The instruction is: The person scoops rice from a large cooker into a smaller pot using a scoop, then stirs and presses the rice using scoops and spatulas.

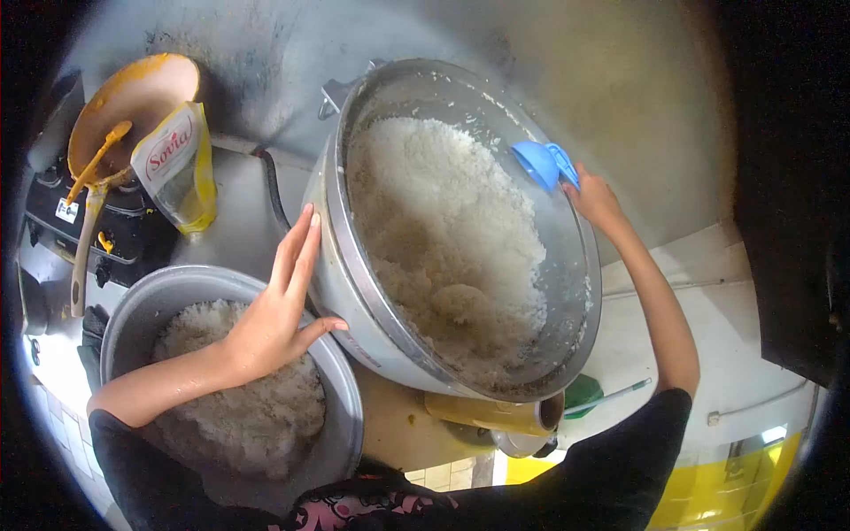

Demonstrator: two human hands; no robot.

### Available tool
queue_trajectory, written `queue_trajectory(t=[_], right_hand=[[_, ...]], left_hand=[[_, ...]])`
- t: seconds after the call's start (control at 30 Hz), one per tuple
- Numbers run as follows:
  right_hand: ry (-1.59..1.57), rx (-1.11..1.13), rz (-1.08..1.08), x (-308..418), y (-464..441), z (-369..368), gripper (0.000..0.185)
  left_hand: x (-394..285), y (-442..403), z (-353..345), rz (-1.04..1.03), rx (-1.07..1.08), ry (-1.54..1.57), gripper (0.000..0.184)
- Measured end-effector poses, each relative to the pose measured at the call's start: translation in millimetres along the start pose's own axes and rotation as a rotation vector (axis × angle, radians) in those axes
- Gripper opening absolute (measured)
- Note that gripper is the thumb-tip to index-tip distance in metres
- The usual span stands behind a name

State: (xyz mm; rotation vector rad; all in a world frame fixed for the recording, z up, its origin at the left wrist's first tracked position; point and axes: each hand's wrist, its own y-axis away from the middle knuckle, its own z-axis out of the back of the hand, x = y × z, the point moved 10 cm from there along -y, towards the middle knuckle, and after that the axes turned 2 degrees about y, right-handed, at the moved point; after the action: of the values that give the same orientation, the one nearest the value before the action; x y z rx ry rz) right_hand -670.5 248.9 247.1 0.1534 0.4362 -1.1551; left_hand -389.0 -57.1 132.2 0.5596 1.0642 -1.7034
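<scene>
A large metal pot full of white rice is tilted toward me in the middle of the view. My left hand lies with fingers spread against the pot's left outer side and holds nothing. At the pot's right rim, my right hand grips the handle of a blue scoop, whose cup is over the inner wall, above the rice. Below my left forearm is a grey tub with more white rice in it.
On a stove at the left sits a pan with an orange spatula. A Sovia pouch stands beside it. Under the pot's lower right side are a yellowish container and a green object.
</scene>
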Motion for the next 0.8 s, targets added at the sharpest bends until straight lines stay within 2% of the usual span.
queue_trajectory(t=[0.1,0.2,0.3,0.33,0.4,0.43,0.5,0.53,0.6,0.8], right_hand=[[0.145,-0.023,-0.063,-5,-31,-27,0.027],[0.193,-0.041,-0.043,-11,-69,-90,0.029],[0.072,-0.092,0.046,-1,-85,-135,0.028],[0.061,-0.087,0.032,4,-78,-120,0.028],[-0.305,0.243,-0.048,22,-51,-90,0.025],[-0.313,0.242,-0.058,18,-54,-91,0.025],[-0.288,0.514,0.104,29,-55,-112,0.024],[-0.293,0.511,0.103,21,-65,-119,0.024],[-0.434,0.729,0.085,24,-65,-144,0.025],[-0.672,0.803,0.0,54,-25,-108,0.025]], left_hand=[[0,1,-1,-0.01,0.01,-0.01,0.102],[-2,0,-2,-0.025,0.027,-0.036,0.103],[-3,-2,-3,-0.029,0.028,-0.051,0.103],[-3,-2,-5,-0.034,0.044,-0.057,0.103],[-2,-2,-6,-0.033,0.028,-0.079,0.103],[-2,-3,-7,-0.04,0.038,-0.083,0.103],[-1,-2,-8,-0.034,0.033,-0.096,0.104],[-1,-2,-8,-0.037,0.035,-0.101,0.104],[-2,-2,-7,-0.052,0.033,-0.108,0.104],[1,-1,-6,-0.023,0.031,-0.088,0.103]])
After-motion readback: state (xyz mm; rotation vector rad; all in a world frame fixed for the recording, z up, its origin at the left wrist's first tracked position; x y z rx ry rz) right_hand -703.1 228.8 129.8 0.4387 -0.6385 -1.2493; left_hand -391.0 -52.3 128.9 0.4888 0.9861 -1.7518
